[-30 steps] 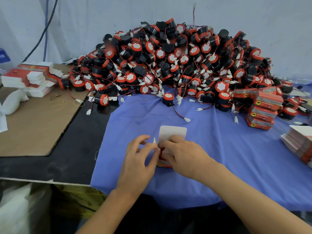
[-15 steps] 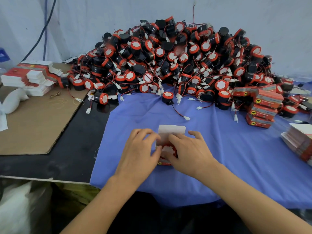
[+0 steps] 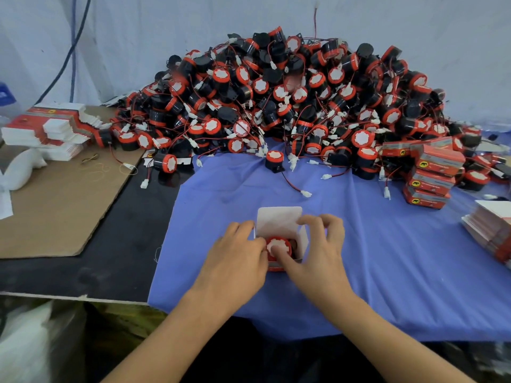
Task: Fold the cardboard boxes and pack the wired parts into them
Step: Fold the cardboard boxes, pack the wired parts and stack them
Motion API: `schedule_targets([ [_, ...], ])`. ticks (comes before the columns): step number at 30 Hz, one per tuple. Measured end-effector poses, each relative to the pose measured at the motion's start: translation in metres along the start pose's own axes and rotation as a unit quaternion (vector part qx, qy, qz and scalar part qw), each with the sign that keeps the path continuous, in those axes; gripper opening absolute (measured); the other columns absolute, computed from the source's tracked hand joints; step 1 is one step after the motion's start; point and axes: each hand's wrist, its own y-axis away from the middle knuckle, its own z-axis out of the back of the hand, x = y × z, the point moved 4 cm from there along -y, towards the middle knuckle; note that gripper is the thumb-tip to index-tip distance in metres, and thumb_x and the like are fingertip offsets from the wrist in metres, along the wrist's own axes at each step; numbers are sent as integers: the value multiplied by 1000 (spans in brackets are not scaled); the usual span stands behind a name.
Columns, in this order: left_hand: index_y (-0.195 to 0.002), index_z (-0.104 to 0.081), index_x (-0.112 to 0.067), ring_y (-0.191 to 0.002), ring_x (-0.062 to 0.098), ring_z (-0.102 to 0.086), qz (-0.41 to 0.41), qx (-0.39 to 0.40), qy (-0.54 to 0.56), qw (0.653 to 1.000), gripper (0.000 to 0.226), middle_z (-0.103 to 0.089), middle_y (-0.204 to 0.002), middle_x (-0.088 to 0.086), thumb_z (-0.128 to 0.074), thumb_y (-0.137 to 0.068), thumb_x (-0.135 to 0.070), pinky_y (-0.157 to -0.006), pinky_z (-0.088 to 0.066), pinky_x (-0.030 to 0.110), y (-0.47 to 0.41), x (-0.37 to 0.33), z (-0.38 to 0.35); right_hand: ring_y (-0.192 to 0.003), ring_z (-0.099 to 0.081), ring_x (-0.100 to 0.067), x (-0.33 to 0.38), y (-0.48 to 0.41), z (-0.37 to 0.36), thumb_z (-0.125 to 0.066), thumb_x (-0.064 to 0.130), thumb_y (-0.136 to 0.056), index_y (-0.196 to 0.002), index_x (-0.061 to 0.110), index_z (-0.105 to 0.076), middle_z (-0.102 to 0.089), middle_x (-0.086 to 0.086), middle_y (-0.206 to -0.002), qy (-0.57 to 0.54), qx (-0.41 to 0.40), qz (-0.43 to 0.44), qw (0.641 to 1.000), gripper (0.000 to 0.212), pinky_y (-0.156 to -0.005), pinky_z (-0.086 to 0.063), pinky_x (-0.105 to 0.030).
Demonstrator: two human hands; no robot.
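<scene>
both hands [image 3: 237, 261] [image 3: 318, 255] on open box [image 3: 279, 221], wired part [image 3: 278, 246] inside

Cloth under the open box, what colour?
Blue-violet cloth, plain, no pattern; clearest in the head view.

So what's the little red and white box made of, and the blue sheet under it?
The small red and white box looks like thin matte card: its flap stands up flat and creased. The blue sheet looks like soft cloth: it wrinkles and drapes over the table edge.
</scene>
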Motion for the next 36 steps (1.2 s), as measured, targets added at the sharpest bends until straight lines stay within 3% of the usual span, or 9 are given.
schedule_targets([
  [2,-103,-62,-27,-107,10,-58,68,-22,164,984,8,-58,-111,-13,-63,-96,-28,-82,-51,27,2,4,-2,-107,-55,5,-7,6,-4,-80,50,-81,-105,49,-39,-46,26,-112,-89,-9,-63,994,48,-77,-46,-7],
  [6,-110,-50,-39,-85,0,-69,175,-88,394,898,46,-68,-101,-20,-83,-83,-20,-69,-52,11,11,8,-14,-97,-66,-2,-18,11,-9,-80,63,-76,-104,48,-40,-58,20,-105,-157,-23,-113,981,51,-71,-58,-24],
  [10,-83,-58,-32,-81,1,-65,222,-82,401,885,28,-68,-89,-18,-85,-79,-25,-64,-47,11,7,12,-28,-94,-65,-9,-19,7,-11,-76,60,-81,-98,40,-50,-61,13,-98,-148,-16,-96,984,37,-79,-56,-33],
  [16,-74,-49,-23,-57,3,-50,278,-49,430,857,32,-58,-66,-11,-77,-69,-39,-51,-40,14,-3,12,-41,-96,-62,-14,-19,5,-12,-71,55,-84,-97,37,-50,-59,10,-98,-162,-2,-86,983,30,-80,-55,-36],
  [24,-90,-67,-30,-94,12,-64,181,-106,456,865,24,-65,-94,-6,-50,-103,-42,-82,-53,32,10,14,-41,-99,-56,-3,-18,6,-14,-71,40,-91,-92,38,-53,-54,10,-104,-141,3,-66,988,18,-74,-46,-9],
  [27,-88,-70,-33,-90,5,-65,172,-121,409,888,15,-63,-99,-6,-70,-97,-21,-76,-50,15,6,15,-41,-98,-57,-4,-17,7,-13,-61,53,-88,-88,34,-56,-50,17,-103,-154,11,-59,986,20,-74,-44,-6],
  [30,-100,-66,-32,-90,7,-68,188,-124,436,871,24,-65,-107,-11,-77,-90,-14,-73,-53,14,6,15,-44,-98,-59,-4,-20,6,-15,-54,39,-94,-86,35,-56,-51,18,-104,-161,7,-55,985,9,-74,-44,-8],
  [34,-140,-50,-43,-93,11,-69,183,-103,480,852,60,-66,-123,-22,-73,-93,-12,-76,-57,23,4,13,-43,-101,-63,-5,-25,5,-18,-53,31,-92,-114,55,-47,-54,26,-117,-180,22,-77,980,33,-74,-52,-18],
  [36,-134,-54,-48,-92,10,-69,158,-108,457,868,55,-68,-118,-22,-70,-95,-13,-76,-58,23,5,11,-40,-104,-66,-6,-25,4,-17,-54,28,-92,-132,58,-37,-55,30,-126,-213,36,-68,974,53,-77,-55,-20],
])
